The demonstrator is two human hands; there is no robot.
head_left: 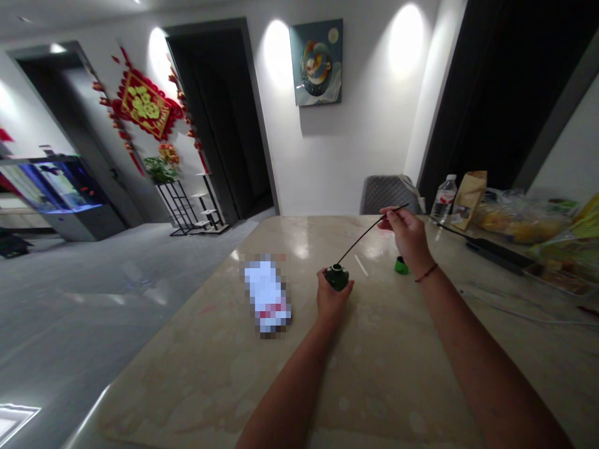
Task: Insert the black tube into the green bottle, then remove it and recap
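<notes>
A small round dark green bottle point(337, 278) with a pale rim stands on the table, and my left hand point(331, 296) is closed around it from the near side. Pinched in my right hand point(406, 232) is a long thin dark stick point(361, 236), slanting down to the left. Its lower end reaches the bottle's mouth; whether the tip is inside I cannot tell. Below my right hand sits a green cap point(401, 265). Between cap and bottle lies a short white stick point(361, 265).
A blurred-out phone-like object point(267, 294) lies left of the bottle. Along the right side are a water bottle point(445, 198), a paper bag point(470, 198), a black power strip point(496, 254), a white cable point(528, 317) and plastic-bagged items point(517, 215). Behind the table stands a grey chair point(386, 192).
</notes>
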